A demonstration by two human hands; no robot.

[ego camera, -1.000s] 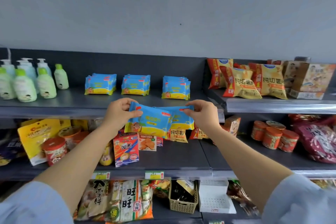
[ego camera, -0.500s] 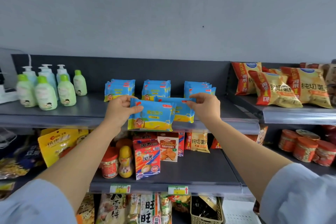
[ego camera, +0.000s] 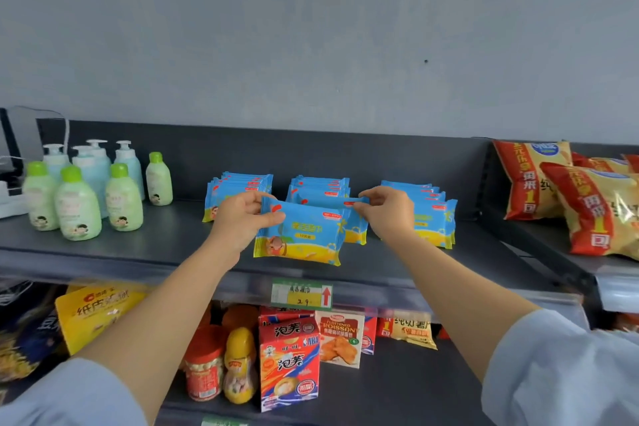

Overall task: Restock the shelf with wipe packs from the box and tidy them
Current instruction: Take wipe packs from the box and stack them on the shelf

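Note:
My left hand (ego camera: 242, 218) grips the top left corner of a blue and yellow wipe pack (ego camera: 304, 239), held upright over the top shelf (ego camera: 138, 249). A second wipe pack (ego camera: 356, 228), partly hidden behind the first, is pinched at its top edge by my right hand (ego camera: 387, 214). Three rows of the same wipe packs stand further back on the shelf: a left row (ego camera: 238, 187), a middle row (ego camera: 321, 187) and a right row (ego camera: 432, 218). The box is not in view.
Green and blue lotion bottles (ego camera: 79, 201) stand at the shelf's left end. Red and yellow chip bags (ego camera: 587, 204) lie on the neighbouring shelf at right. A price tag (ego camera: 301, 294) hangs on the shelf's front rail. Snack boxes and jars (ego camera: 287, 356) fill the shelf below.
Both hands have carried the two wipe packs up from in front of the lower shelf to over the top shelf, just in front of the middle row. The view has moved closer.

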